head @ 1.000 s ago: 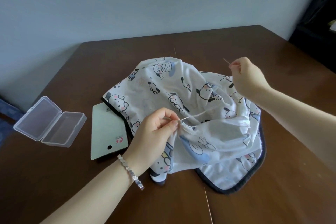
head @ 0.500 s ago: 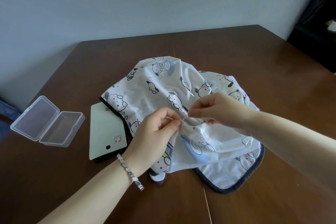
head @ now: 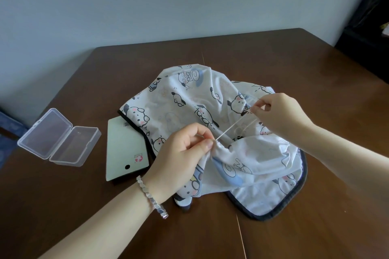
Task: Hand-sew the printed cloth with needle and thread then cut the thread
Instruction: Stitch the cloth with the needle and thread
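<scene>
A white printed cloth (head: 189,99) with cartoon dogs and a dark border lies bunched on the brown table (head: 315,65). My left hand (head: 181,153) pinches a gathered fold of the cloth between thumb and forefinger. A white thread (head: 229,129) runs taut from that fold up and right to my right hand (head: 280,118), which pinches it above the cloth. A second strand loops down from the right hand. The needle is too small to make out.
A clear plastic box (head: 61,135) lies open at the left. A pale green flat packet (head: 124,149) sits beside the cloth, partly under its edge. A dark cabinet (head: 370,33) stands past the table's far right corner.
My right hand came from far right down to the pinched fold, then drew away up and right again, pulling the thread taut. My left hand kept its pinch on the cloth.
</scene>
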